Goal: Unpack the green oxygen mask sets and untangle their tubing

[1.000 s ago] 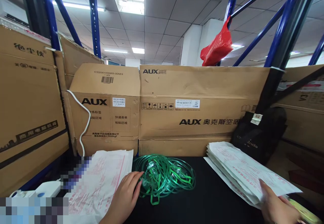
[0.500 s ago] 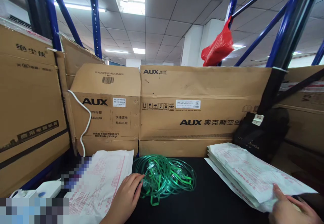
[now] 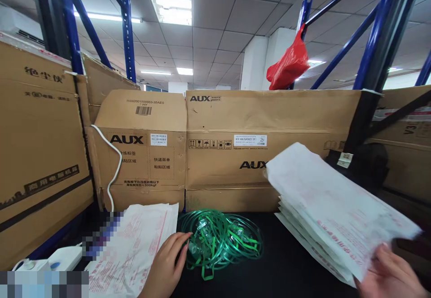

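A tangled coil of clear green tubing [image 3: 225, 239] lies on the black table, with green straps and clear plastic pieces that look like oxygen masks in it. My left hand [image 3: 168, 262] is at the coil's left edge, fingers stretched out and thumb apart, fingertips at the tubing. On the right, my right hand [image 3: 390, 271] pinches the near corner of a white plastic bag [image 3: 333, 203] with red print. That bag is raised and tilted above a stack of similar white bags [image 3: 310, 239]; its lower corner is in my fingers.
Another printed white bag [image 3: 134, 244] lies flat on the left. A white power strip [image 3: 63, 260] is at the far left. Cardboard boxes [image 3: 218, 172] wall the back, between blue rack posts [image 3: 126, 28]. A black bag [image 3: 367, 168] stands behind the stack, and a red bag [image 3: 289, 64] hangs above.
My right hand has gripped the top white bag and lifted it off the stack, its far end rising most. My left hand stays almost in place beside the tubing.
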`<move>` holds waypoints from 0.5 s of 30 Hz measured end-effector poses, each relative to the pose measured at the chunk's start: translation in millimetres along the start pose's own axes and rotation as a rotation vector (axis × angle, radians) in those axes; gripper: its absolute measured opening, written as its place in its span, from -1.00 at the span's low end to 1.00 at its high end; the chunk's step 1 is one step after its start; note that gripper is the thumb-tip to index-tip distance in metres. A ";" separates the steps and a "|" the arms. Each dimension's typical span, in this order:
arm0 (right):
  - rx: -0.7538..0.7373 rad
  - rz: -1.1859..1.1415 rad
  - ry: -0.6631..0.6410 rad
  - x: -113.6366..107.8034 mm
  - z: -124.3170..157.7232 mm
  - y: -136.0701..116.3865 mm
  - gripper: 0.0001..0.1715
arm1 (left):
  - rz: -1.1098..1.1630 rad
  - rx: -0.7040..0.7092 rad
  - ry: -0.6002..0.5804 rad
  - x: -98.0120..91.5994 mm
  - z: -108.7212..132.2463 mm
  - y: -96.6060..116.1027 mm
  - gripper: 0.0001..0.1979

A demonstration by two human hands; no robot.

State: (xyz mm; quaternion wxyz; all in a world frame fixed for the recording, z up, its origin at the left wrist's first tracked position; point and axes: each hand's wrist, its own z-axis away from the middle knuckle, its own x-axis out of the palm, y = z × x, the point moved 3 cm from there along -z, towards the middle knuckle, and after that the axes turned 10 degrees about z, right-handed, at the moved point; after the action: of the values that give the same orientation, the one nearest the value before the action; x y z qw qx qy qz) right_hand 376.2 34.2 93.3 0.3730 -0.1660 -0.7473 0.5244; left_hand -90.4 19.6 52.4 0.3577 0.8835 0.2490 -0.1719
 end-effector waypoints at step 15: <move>0.672 -0.207 -0.847 127.8 113.0 108.8 -0.80 | 0.963 -0.831 0.127 23.8 7.5 0.4 -0.51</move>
State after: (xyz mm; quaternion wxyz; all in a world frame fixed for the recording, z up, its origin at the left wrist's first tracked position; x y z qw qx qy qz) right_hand 192.7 84.3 24.2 0.1218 0.2619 -0.6358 0.7158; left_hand -71.7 21.5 36.0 0.6922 0.6925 -0.1092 0.1715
